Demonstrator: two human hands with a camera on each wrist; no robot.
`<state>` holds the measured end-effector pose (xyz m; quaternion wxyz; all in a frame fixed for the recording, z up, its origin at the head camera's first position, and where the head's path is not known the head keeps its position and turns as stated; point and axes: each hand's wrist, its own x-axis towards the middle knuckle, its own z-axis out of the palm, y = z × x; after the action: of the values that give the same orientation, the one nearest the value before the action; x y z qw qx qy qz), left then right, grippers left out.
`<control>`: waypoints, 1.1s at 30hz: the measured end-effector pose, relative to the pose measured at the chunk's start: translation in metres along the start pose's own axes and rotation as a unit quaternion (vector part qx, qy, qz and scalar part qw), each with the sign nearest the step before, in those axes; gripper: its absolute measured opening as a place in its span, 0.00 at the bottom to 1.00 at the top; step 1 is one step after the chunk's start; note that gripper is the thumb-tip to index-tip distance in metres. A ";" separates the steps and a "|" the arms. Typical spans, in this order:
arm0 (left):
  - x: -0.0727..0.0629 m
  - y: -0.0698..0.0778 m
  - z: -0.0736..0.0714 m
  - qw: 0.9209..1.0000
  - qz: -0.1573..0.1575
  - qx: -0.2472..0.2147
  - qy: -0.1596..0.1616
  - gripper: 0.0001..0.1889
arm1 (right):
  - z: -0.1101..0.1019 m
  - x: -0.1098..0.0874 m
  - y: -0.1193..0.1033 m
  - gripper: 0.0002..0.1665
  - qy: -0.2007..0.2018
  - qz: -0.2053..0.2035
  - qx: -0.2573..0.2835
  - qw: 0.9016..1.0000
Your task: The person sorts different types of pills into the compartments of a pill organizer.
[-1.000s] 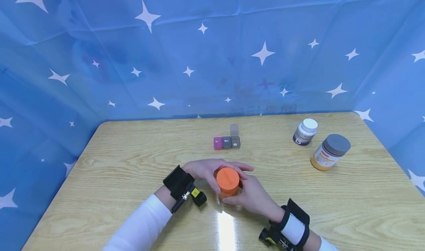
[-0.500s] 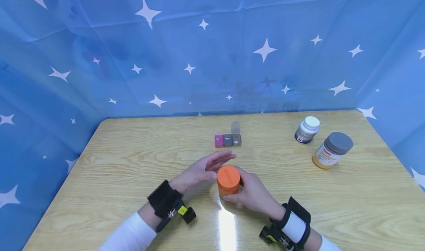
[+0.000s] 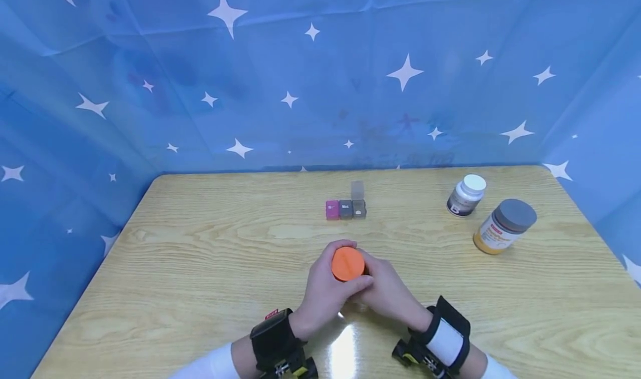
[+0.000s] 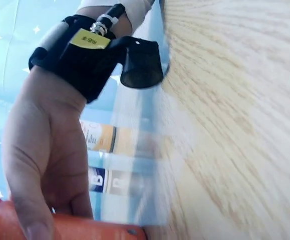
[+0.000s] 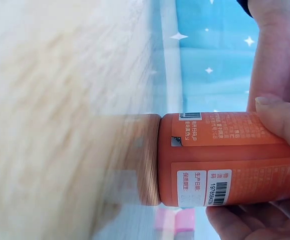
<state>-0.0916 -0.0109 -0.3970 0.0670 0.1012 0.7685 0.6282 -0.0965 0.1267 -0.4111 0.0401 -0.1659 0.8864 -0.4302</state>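
Note:
An orange pill bottle (image 5: 205, 155) with printed labels and a barcode stands upright at the table's near middle. Its round orange cap (image 3: 348, 264) faces up in the head view. My left hand (image 3: 320, 287) curls round the cap end, thumb across the near side and index finger round the far side. Lower on the bottle's right side, my right hand (image 3: 388, 290) grips the body; the left hand partly covers it. The left wrist view shows the right hand (image 4: 44, 150) on the bottle. In the right wrist view, a thumb (image 5: 285, 122) lies against the label.
Beyond the hands sits a small pill organizer (image 3: 345, 209), one clear lid (image 3: 357, 190) raised. At the right stand a white-capped bottle (image 3: 466, 195) and a grey-capped jar (image 3: 504, 226). A blue star-patterned curtain (image 3: 280, 78) borders the wooden table (image 3: 200, 245).
My left hand came off the orange bottle half a second ago, fingers spread, and now wraps its top again with the wrist turned. The right hand has kept its grip on the body.

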 end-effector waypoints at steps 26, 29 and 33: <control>0.108 -0.011 -0.048 0.760 0.144 -0.010 -0.634 0.41 | 0.001 -0.002 -0.001 0.45 -0.023 0.061 0.044 0.997; 0.106 -0.012 -0.049 0.765 0.133 -0.022 -0.630 0.44 | 0.000 -0.001 -0.002 0.45 -0.023 0.049 0.034 0.998; 0.101 -0.018 -0.054 0.786 0.124 -0.031 -0.605 0.53 | 0.000 0.000 -0.001 0.42 -0.023 0.030 0.018 0.999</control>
<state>-0.2035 -0.0420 -0.4015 0.4433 0.5526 0.5313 0.4645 -0.0966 0.1259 -0.4098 0.0763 -0.1482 0.8819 -0.4410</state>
